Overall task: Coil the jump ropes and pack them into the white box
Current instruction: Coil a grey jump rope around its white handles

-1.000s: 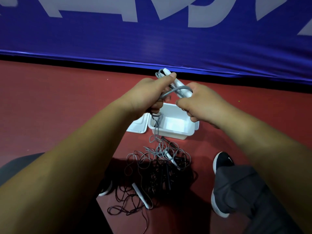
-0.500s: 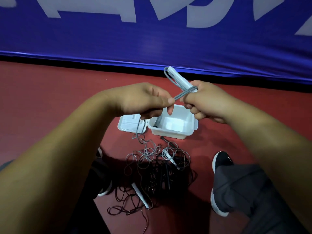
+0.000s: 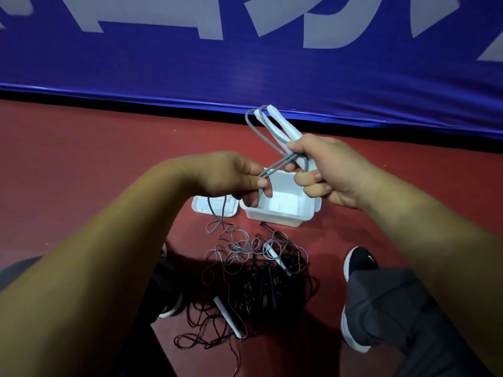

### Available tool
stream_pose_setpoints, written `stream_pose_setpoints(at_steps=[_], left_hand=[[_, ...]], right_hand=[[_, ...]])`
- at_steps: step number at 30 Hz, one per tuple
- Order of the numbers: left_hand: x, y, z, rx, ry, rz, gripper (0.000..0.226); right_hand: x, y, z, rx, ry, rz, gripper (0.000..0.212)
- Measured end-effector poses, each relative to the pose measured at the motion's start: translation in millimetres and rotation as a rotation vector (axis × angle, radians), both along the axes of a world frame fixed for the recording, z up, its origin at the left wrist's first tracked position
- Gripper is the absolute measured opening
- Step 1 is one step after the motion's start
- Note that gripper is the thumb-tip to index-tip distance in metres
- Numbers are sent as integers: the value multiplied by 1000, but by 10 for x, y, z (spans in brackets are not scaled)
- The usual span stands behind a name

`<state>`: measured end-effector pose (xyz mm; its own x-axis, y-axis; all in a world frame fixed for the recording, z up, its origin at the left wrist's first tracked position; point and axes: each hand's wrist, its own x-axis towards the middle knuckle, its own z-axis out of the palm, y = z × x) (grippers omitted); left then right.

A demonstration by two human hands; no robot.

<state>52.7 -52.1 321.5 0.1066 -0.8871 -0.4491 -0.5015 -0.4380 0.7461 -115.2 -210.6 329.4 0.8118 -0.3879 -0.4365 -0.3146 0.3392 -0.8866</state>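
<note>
In the head view, your right hand (image 3: pixel 334 175) is just right of centre. Its fingers are clenched round two white handles (image 3: pixel 285 129) and loops of the grey jump rope (image 3: pixel 257 129), which stick up toward the blue banner (image 3: pixel 245 72). Your left hand (image 3: pixel 231 175), just left of centre, pinches the same grey cord between thumb and fingers. From there the cord drops across the white lid (image 3: pixel 201 208) to the floor.

The white box (image 3: pixel 283 221) stands open on the red floor (image 3: pixel 81 172), partly covered by both hands, with the lid touching its left side. At lower centre a tangle of grey and dark ropes (image 3: pixel 258 268) lies just beside the box's near edge, and a loose white handle (image 3: pixel 227 317) rests at its lower left.

A black shoe (image 3: pixel 359 265) stands near the tangle at lower right. A second shoe (image 3: pixel 171 295) at lower left is partly hidden by your forearm. Your forearms cover both lower corners.

Bare floor runs left of the lid and right of the box, ending at the banner's lower edge across the upper half.
</note>
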Motion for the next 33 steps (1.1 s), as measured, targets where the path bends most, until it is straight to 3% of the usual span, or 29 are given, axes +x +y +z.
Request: stream_pose_setpoints(at_steps=[4, 8, 15, 20, 26, 33], left_hand=[[-20, 11, -12, 23, 42, 1, 24], [-32, -2, 11, -29, 196, 84, 22], [-143, -163, 72, -380, 577, 588, 30], [-187, -240, -27, -350, 598, 783, 24], [-208, -236, -94, -311, 544, 762, 46], [-229, -232, -12, -368, 549, 760, 42]], right_hand=[[-22, -2, 6, -35, 20, 44, 11], [-36, -49, 40, -19, -15, 76, 9], [-50, -96, -8, -79, -9, 116, 8], [-55, -30, -78, -205, 44, 155, 5], [-65, -38, -146, -341, 80, 161, 12], [-29, -21, -134, -329, 78, 158, 18]])
